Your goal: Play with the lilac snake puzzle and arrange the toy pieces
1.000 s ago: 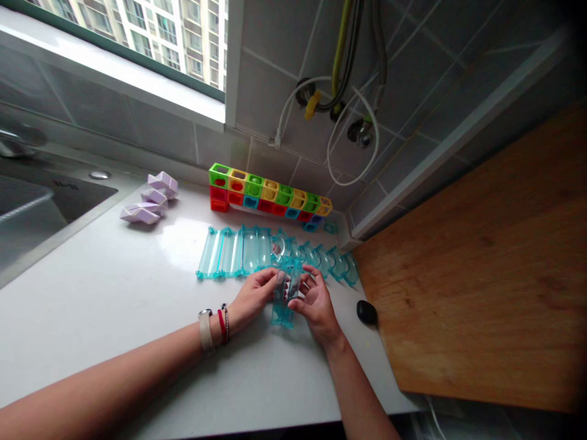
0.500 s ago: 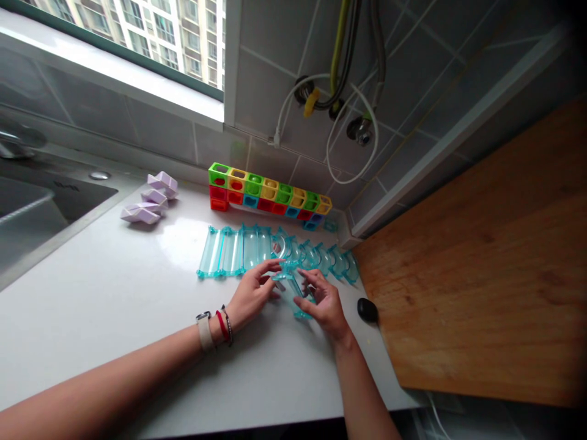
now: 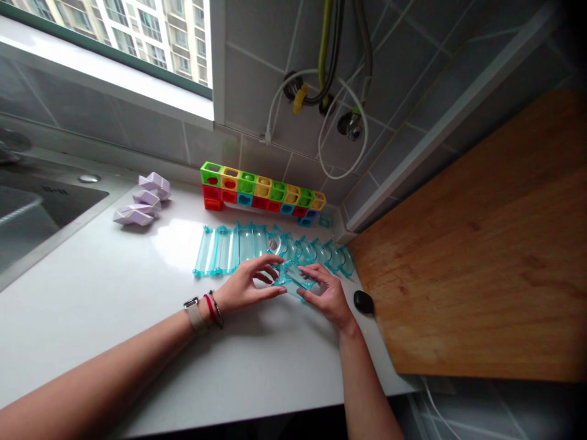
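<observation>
A clear turquoise plastic toy piece (image 3: 293, 280) is held between both hands just above the white counter. My left hand (image 3: 254, 282) grips its left end, thumb below and fingers above. My right hand (image 3: 326, 296) pinches its right side between thumb and fingers. Just beyond them lies a row of similar turquoise track pieces (image 3: 229, 249), flat panels on the left and curved ones on the right. Behind that row stands a wall of coloured plastic blocks (image 3: 263, 190) in green, yellow, red and blue. Part of the held piece is hidden by fingers.
Lilac faceted pieces (image 3: 142, 205) lie on the counter (image 3: 92, 305) at the left, by the sink (image 3: 50, 201). A wooden board (image 3: 477, 263) leans at the right, with a small black object (image 3: 364, 302) beside it. Hoses and a white cable (image 3: 365, 131) hang on the tiled wall.
The held turquoise piece has been tilted from more upright to flatter. My left thumb has come round to its near edge. The whole view has shifted slightly.
</observation>
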### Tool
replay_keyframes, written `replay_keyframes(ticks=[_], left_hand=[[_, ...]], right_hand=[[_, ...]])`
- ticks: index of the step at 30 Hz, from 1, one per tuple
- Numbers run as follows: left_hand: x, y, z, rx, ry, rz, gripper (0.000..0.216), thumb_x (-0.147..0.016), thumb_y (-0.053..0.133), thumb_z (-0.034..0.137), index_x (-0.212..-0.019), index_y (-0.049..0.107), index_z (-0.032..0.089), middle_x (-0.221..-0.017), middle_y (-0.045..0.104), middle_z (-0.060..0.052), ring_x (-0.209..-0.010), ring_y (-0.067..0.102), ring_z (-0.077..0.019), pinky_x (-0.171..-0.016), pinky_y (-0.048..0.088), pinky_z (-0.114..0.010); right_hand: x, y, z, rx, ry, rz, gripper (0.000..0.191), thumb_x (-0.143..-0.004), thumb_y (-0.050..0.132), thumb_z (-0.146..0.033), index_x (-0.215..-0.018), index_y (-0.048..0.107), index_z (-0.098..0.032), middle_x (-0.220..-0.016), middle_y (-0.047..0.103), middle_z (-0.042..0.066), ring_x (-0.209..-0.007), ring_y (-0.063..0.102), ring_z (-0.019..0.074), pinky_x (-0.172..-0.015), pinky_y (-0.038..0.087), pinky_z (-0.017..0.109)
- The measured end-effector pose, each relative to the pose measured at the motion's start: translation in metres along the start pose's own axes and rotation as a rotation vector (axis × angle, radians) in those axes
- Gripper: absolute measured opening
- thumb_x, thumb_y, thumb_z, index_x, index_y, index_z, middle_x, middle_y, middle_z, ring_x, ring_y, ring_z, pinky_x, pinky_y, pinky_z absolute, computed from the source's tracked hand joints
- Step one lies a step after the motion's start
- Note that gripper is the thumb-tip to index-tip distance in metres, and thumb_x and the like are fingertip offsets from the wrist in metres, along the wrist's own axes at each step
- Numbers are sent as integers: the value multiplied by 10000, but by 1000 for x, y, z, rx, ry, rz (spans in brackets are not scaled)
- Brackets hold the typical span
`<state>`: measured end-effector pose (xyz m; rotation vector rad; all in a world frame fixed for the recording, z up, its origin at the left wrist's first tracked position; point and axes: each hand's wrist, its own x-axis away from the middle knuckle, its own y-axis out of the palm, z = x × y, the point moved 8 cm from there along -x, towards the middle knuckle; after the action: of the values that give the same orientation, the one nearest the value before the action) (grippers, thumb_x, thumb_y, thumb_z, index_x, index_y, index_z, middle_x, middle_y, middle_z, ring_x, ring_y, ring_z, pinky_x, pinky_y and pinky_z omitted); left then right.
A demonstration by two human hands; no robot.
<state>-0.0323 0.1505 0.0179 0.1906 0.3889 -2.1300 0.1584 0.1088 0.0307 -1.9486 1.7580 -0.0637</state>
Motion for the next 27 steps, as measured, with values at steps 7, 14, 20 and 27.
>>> replay_keyframes(ticks=[7,14,20,27], left_hand=[[3,2,-1,-31,-13,5,547,-858,777,418,-1313,570,197,-1104,693,-91,-1001,699,-211,-815,631,-321],[3,5,-4,-194,-13,-30,487,-835,772,461,-1209,634,182,-1084,715,-76,-849,706,-176,-722,607,-283],[5,17,2,-417,15,-164,417,-806,796,477,-1088,679,192,-985,698,-62,-819,667,-190,-742,555,-302],[40,8,19,-562,-54,-149,737,-831,784,532,-1454,515,243,-1392,574,-144,-921,667,-201,-828,579,-362]], right_hand=[[-1,2,5,-15,22,-19,473,-816,833,-343,-1276,729,-305,-1156,642,55,-1041,631,214,-919,532,360],[-1,-1,10,-61,51,-13,486,-861,756,-558,-1233,749,-246,-1070,680,70,-963,666,222,-893,551,367],[3,-19,36,-197,223,260,538,-947,560,-659,-1038,753,-166,-851,698,61,-678,694,193,-650,588,329],[0,-15,41,-288,212,341,451,-887,671,-613,-834,727,-168,-727,683,42,-630,653,176,-588,528,276]])
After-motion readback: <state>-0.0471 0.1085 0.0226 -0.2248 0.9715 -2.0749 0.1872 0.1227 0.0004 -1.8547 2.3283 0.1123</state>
